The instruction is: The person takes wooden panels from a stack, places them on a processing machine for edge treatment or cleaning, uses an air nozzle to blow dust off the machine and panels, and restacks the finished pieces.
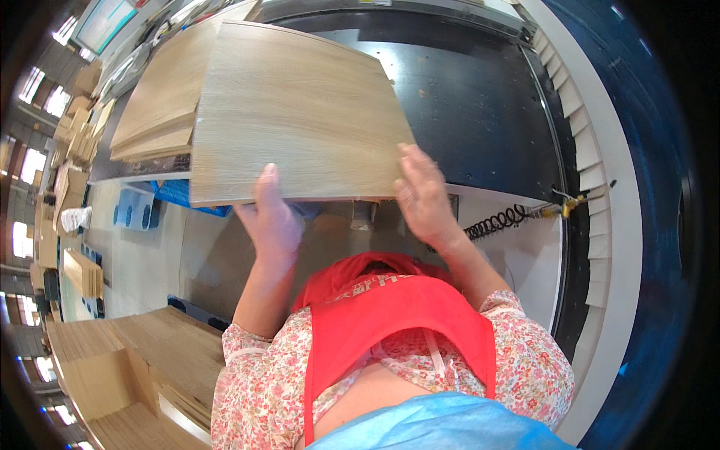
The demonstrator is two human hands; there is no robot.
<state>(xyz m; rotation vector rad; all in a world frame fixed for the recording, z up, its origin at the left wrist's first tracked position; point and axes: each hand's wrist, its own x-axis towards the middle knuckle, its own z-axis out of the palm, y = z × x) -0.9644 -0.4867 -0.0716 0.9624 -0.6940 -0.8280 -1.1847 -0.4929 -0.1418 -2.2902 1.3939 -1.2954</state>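
Head view: a wood-grain panel (pixel 300 116) lies with its broad face up over the near part of the black desk (pixel 480 105), its near edge toward the person; whether it rests fully on the desktop cannot be told. At the panel's near edge, left of its middle, the left hand (pixel 271 221) pinches the board, thumb on the upper face and fingers hidden beneath. At the panel's near right corner, the right hand (pixel 425 191) has its fingers close together against the side edge; slightly blurred, it does not show whether it grips. Left of the panel and partly covered by it, a stack of similar boards (pixel 157 112) sits on the desk. Right of the panel and nearer the person, a black coiled hose (pixel 499 221) runs to a yellow fitting (pixel 571 204). Well to the panel's right stands a pale pleated strip (pixel 581 131). Below the panel to the left are a light-blue crate (pixel 133 208) and, nearer the person, an open cardboard box (pixel 94 382). On the panel's near side is the person's red apron (pixel 401 307).
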